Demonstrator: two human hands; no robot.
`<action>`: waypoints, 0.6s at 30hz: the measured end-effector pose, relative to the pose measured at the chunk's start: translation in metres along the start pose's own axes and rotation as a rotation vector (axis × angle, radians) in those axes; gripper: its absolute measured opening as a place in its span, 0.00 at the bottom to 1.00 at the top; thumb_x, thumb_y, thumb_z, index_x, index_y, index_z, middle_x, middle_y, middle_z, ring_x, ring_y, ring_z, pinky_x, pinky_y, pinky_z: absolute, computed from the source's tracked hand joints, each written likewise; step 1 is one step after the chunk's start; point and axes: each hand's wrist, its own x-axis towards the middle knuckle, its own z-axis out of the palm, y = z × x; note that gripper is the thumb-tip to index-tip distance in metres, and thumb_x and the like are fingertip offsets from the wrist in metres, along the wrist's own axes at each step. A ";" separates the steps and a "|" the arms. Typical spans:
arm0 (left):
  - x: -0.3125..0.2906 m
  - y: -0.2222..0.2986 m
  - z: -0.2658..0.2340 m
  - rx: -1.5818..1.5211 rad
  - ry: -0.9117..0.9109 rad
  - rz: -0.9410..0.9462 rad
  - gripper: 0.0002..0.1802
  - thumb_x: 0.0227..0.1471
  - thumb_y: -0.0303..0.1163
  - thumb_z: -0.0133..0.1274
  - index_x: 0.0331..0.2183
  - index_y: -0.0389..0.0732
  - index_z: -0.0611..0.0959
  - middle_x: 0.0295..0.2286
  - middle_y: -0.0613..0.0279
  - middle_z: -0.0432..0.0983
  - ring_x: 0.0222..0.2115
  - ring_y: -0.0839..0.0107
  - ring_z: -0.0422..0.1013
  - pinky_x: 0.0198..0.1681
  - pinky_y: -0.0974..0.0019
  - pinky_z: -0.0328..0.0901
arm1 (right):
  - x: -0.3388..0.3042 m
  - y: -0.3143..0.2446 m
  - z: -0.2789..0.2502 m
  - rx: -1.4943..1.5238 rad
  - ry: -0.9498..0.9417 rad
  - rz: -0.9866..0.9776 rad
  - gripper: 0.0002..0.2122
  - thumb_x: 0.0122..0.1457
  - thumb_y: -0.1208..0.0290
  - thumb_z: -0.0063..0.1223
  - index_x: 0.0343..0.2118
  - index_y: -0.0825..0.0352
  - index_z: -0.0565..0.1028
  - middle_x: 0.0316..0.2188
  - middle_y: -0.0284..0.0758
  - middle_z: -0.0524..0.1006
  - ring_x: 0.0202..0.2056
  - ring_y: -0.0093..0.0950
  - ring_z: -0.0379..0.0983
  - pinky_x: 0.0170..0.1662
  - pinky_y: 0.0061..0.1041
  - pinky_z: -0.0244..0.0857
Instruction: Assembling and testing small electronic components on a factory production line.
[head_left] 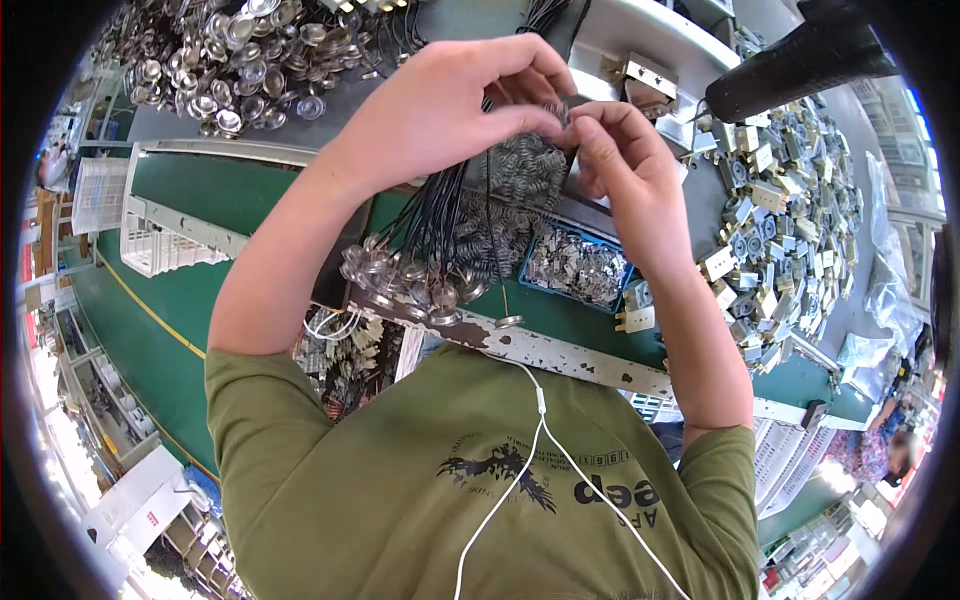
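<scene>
Above a green workbench [560,320] w/ springs [525,175], L hand [465,95] is holding fingers half-curled, R hand [630,165] is pinching thumb-to-forefinger; can't tell what either's gripping.

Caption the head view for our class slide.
Left hand and right hand, close together, near piled springs and blue tray.
</scene>
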 end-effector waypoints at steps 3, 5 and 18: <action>0.001 0.001 -0.005 0.047 0.030 0.106 0.14 0.53 0.28 0.65 0.43 0.41 0.85 0.33 0.67 0.82 0.33 0.79 0.75 0.41 0.72 0.70 | 0.000 -0.001 -0.007 -0.492 -0.021 -0.075 0.12 0.67 0.70 0.58 0.50 0.68 0.76 0.37 0.31 0.81 0.30 0.18 0.71 0.35 0.17 0.65; 0.001 0.006 -0.013 0.072 0.028 0.029 0.13 0.56 0.25 0.63 0.44 0.39 0.86 0.34 0.59 0.80 0.35 0.71 0.78 0.39 0.68 0.72 | 0.001 0.000 -0.006 -0.713 -0.013 -0.224 0.13 0.65 0.71 0.59 0.51 0.66 0.76 0.38 0.34 0.81 0.32 0.23 0.74 0.37 0.21 0.68; -0.022 -0.017 -0.018 0.125 0.158 -0.063 0.12 0.57 0.29 0.63 0.43 0.40 0.86 0.35 0.68 0.82 0.33 0.81 0.74 0.40 0.73 0.69 | -0.086 -0.009 0.016 -0.876 -0.597 -0.308 0.19 0.53 0.58 0.70 0.45 0.62 0.81 0.36 0.36 0.80 0.36 0.37 0.79 0.39 0.34 0.73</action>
